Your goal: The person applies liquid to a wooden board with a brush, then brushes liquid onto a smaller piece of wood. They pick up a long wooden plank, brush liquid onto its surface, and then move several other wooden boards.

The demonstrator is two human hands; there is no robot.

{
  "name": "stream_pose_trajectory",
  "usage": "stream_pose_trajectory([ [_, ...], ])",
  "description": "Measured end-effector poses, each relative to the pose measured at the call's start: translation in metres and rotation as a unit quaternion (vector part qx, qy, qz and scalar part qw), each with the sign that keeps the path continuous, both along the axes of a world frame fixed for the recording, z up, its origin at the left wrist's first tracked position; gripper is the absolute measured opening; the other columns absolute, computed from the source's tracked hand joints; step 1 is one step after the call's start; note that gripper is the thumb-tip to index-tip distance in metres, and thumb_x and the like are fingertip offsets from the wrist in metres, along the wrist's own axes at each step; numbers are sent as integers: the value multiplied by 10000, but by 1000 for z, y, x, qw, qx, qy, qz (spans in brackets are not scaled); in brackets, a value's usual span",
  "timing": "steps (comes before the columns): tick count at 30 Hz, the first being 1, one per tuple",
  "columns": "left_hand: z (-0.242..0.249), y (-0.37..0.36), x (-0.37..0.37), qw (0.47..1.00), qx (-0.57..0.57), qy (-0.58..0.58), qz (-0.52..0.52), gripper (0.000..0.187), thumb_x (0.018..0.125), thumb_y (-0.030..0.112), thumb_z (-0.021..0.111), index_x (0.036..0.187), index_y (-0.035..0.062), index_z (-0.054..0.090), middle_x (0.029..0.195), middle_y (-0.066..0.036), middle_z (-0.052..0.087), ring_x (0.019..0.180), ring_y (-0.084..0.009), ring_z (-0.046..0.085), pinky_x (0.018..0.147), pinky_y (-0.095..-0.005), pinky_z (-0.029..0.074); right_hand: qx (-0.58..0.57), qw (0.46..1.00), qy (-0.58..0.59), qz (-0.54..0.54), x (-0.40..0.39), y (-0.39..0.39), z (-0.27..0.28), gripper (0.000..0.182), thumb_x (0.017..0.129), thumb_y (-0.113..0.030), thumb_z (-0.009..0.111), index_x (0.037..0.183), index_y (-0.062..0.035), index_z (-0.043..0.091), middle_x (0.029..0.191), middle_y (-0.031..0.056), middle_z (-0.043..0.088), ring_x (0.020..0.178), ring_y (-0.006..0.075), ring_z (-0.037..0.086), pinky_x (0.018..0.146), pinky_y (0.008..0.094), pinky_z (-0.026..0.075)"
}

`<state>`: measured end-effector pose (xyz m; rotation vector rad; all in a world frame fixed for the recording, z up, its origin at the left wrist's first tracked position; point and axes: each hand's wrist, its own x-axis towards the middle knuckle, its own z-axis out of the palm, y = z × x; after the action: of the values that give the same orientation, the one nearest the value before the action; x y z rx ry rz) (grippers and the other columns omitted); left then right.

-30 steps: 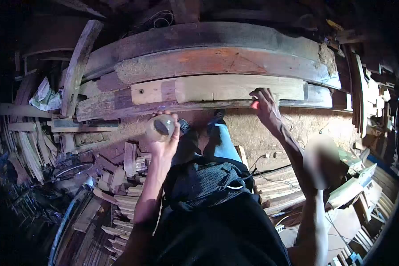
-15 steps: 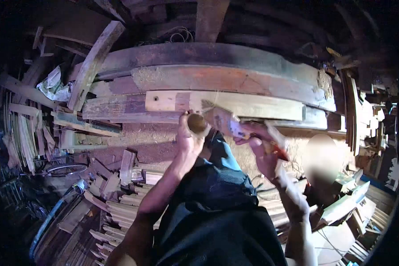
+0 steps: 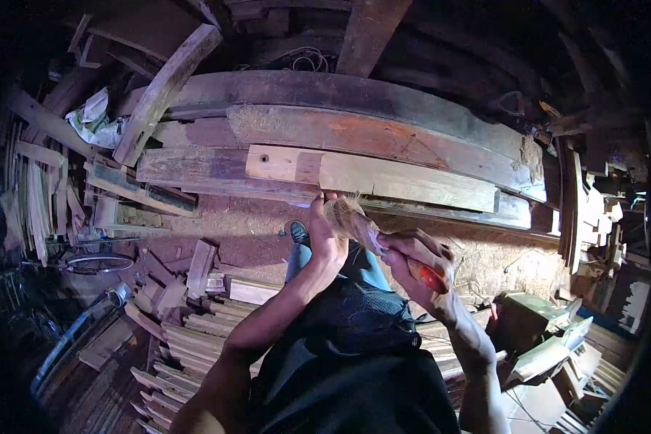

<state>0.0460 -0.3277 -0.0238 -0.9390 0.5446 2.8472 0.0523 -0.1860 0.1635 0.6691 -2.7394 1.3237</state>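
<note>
My right hand (image 3: 419, 260) is closed around the red handle of a wide paintbrush (image 3: 369, 233), which slants up and left with its pale bristles towards my left hand. My left hand (image 3: 327, 235) is curled round a small round cup (image 3: 335, 210), now mostly hidden behind the brush and fingers. Both hands are in front of my body, just short of a pale wooden plank (image 3: 405, 176) with a round hole near its left end. Whether the bristles touch the cup's contents cannot be made out.
Long thick beams (image 3: 304, 126) lie behind and under the plank. A slanting post (image 3: 170, 94) leans at the left. Stacked wood strips (image 3: 202, 340) lie near my legs, with a boxy object (image 3: 524, 318) on the right. A wheel (image 3: 100, 262) shows at the left.
The brush has moved left and down, from beside the plank's near edge to the cup in my left hand. The cup's round brown opening was plain before and is now largely covered.
</note>
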Motion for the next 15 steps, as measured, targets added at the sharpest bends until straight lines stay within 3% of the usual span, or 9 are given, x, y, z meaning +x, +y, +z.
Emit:
stream_pose_trajectory([
  [5, 2, 2, 0, 999, 24, -30, 25, 333, 964, 454, 453, 955, 129, 521, 833, -62, 598, 754, -211, 615, 707, -393, 533, 5, 1000, -17, -10, 2, -1, 2, 229, 756, 5, 691, 975, -55, 663, 838, 86, 667, 713, 245, 683, 617, 317, 554],
  [7, 11, 1, 2, 999, 36, -40, 4, 297, 976, 417, 474, 946, 127, 528, 884, -1, 583, 809, -154, 603, 739, -321, 508, -3, 1000, 7, 1, 2, -2, 5, 226, 755, 7, 689, 972, -49, 663, 850, 91, 667, 715, 245, 683, 622, 319, 556],
  [15, 22, 5, 0, 999, 10, -43, -12, 357, 974, 474, 450, 928, 129, 529, 877, -6, 569, 850, -158, 586, 791, -338, 487, -8, 1000, -21, -9, 2, 5, 1, 210, 764, -4, 694, 964, -56, 656, 881, 105, 665, 735, 262, 683, 632, 335, 548],
])
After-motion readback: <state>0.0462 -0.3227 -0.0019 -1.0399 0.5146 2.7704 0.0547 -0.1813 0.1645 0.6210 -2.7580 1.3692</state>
